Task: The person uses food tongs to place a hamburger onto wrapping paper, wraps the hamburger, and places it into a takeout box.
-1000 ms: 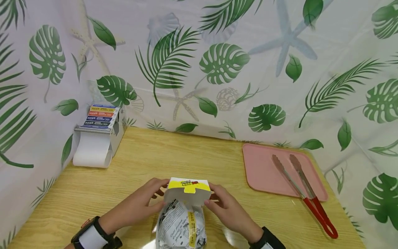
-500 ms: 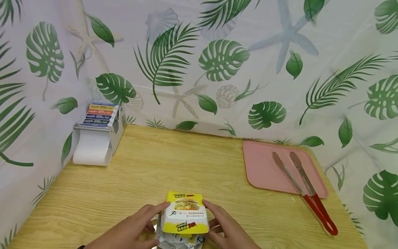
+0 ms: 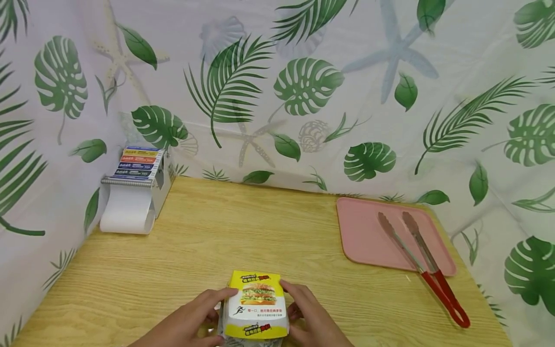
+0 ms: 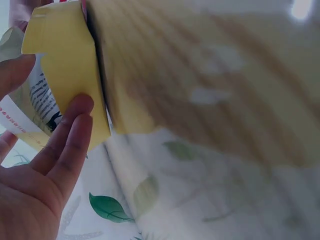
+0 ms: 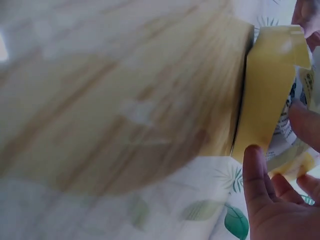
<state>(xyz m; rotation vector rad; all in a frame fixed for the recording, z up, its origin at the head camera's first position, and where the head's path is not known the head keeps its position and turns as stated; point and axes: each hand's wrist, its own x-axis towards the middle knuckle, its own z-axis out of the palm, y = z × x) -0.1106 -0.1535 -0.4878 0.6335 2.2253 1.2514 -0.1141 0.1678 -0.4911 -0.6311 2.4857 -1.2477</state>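
Note:
A yellow and white burger box (image 3: pixel 257 306) stands at the table's front edge, its lid with the burger picture lowered over the base. Under the lid a paper-wrapped burger (image 4: pixel 44 97) shows through the gap at the side. My left hand (image 3: pixel 186 318) holds the box's left side, index finger at the lid's edge and thumb near the front. In the left wrist view two of its fingers lie on the yellow side wall (image 4: pixel 67 70). On the opposite side my right hand (image 3: pixel 313 318) holds the box, thumb by the lid and a fingertip on the base wall (image 5: pixel 265 90).
A pink tray (image 3: pixel 360 236) lies at the back right, with red-handled tongs (image 3: pixel 438 284) resting partly on it. At the back left stands a label dispenser (image 3: pixel 134 188) with a white paper roll. A leaf-patterned sheet (image 3: pixel 260 96) hangs behind the wooden table (image 3: pixel 208 231).
The lid of the burger box has swung from upright down over the wrapped burger, both hands moving down and toward me with it. In the last half second it has tilted slightly lower.

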